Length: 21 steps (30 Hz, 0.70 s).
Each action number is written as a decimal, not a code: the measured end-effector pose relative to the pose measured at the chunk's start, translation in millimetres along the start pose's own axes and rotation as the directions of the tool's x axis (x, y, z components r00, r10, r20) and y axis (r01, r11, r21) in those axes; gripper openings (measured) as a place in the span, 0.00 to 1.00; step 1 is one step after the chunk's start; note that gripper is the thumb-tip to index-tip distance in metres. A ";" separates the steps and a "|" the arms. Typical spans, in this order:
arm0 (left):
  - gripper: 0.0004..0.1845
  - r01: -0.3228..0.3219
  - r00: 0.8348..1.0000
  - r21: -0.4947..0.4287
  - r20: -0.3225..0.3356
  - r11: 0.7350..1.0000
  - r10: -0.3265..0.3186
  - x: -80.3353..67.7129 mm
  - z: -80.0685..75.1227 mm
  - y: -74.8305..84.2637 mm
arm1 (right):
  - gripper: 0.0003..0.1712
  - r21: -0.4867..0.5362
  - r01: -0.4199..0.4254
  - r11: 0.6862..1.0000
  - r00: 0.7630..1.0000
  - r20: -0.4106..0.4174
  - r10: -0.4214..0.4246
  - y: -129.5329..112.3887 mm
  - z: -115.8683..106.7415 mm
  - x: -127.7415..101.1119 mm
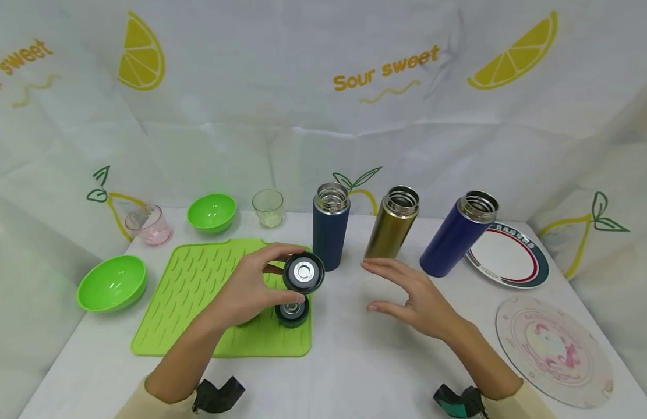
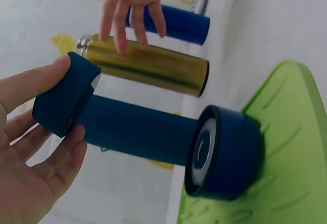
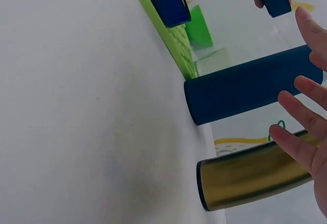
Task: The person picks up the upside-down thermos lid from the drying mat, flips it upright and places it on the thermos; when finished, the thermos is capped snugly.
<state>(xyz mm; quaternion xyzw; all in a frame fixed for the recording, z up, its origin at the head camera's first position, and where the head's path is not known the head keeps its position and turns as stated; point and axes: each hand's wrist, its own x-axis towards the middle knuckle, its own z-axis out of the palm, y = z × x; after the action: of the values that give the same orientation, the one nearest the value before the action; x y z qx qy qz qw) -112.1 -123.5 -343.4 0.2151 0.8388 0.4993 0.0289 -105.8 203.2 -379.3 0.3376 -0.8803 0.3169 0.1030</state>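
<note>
My left hand [image 1: 252, 288] pinches a dark teal bottle lid [image 1: 304, 272] between thumb and fingers, its underside with a silver disc facing me. Just below it, a dark blue lid [image 2: 232, 155] sits underside up on the light green drying mat [image 1: 192, 291]. Beyond the mat's right edge stands a dark teal bottle [image 1: 330, 233], lidless, with a steel mouth. My right hand [image 1: 417, 297] is held in the air, fingers apart and grasping nothing, in front of a lidless gold bottle [image 1: 390, 230]. Farther right is a lidless dark blue bottle [image 1: 454, 241].
Two green bowls [image 1: 113, 284], a pink glass [image 1: 154, 228] and a clear glass [image 1: 268, 210] stand left and behind. On the right lie a dark-rimmed white plate [image 1: 504, 256] and a round pink placemat [image 1: 554, 352]. A printed white curtain [image 1: 281, 145] closes off the back.
</note>
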 end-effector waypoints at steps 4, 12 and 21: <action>0.39 -0.017 1.000 -0.031 0.017 0.999 0.017 7.6 10.8 3.4 | 0.42 0.017 -0.011 1.000 1.000 -0.008 0.011 -1.4 -2.4 4.2; 0.38 -0.059 0.998 -0.074 0.028 0.996 0.061 16.3 26.9 7.6 | 0.41 0.072 0.031 0.997 0.998 -0.050 -0.028 -3.9 -3.0 12.4; 0.37 -0.078 0.996 -0.095 0.037 0.992 0.082 25.2 37.6 10.9 | 0.40 0.100 0.029 0.995 0.998 -0.054 -0.024 -4.8 -1.5 17.8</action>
<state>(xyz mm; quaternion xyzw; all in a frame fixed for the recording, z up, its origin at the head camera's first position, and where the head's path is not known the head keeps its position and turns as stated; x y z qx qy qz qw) -121.3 -78.2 -348.7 0.2571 0.8045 0.5342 0.0361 -116.0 192.1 -368.8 0.3454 -0.8557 0.3682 0.1134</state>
